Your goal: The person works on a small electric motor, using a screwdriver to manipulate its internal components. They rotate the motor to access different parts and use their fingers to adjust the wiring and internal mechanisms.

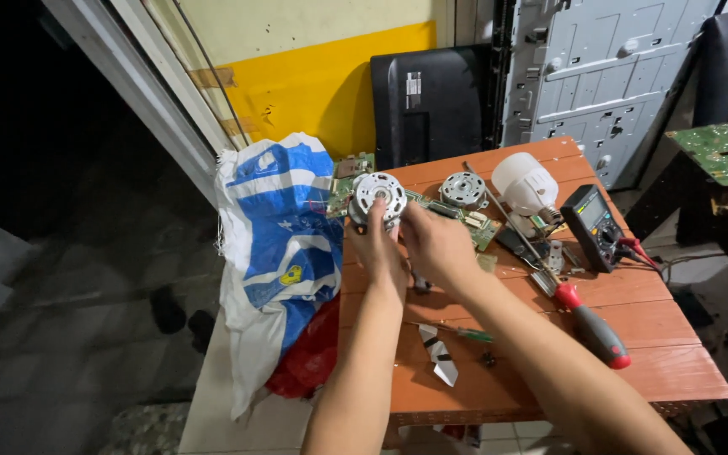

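Round silver metal motor (379, 199), its slotted face toward the camera, is held up above the far left corner of the reddish-brown slatted wooden table (676, 371), close to that edge. Left of the edge a blue-and-white woven sack (275, 244) slumps over a red bag (309, 358), leaving little room on that side; the near planks lie mostly open, with only a torn silver foil scrap (438, 354) and a thin green-handled screwdriver (465, 334).

Just behind the motor lie a green circuit board (473, 226) and a 2nd round silver motor (463, 189). Further right are a white bulb housing (526, 187), a black multimeter with red leads (596, 226) and a long red-and-black-handled screwdriver (587, 324).

Left hand (378, 248) grips the motor from below, fingers curled around its rim. Right hand (436, 244) pinches the motor's right edge, fingers bent.
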